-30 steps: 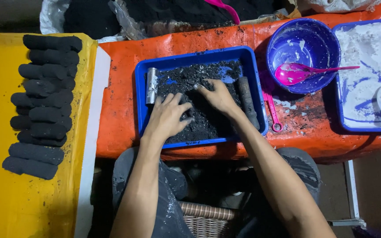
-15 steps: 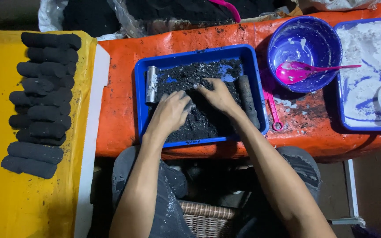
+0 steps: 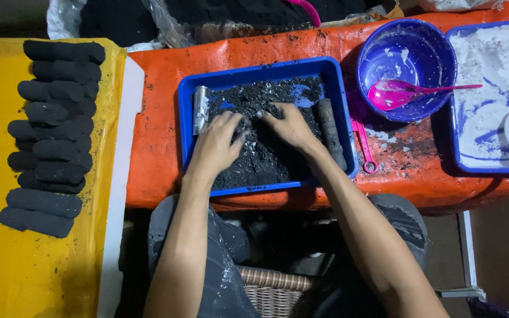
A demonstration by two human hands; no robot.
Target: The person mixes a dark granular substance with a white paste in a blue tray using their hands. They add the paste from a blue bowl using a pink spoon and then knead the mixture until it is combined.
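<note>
Both hands, left [image 3: 218, 144] and right [image 3: 290, 125], grip open, pressing black mix [image 3: 260, 159] in blue tray [image 3: 260, 69]; best gathered toward tray centre.

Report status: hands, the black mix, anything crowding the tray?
Both hands, left hand and right hand, pressed into black mix in blue tray. Nothing gripped. Metal tube left, dark cylinder right.

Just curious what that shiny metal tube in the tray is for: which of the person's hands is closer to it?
Left. The left hand lies right beside the metal tube at the blue tray's left end; the right hand is farther right, in the black mix.
</note>
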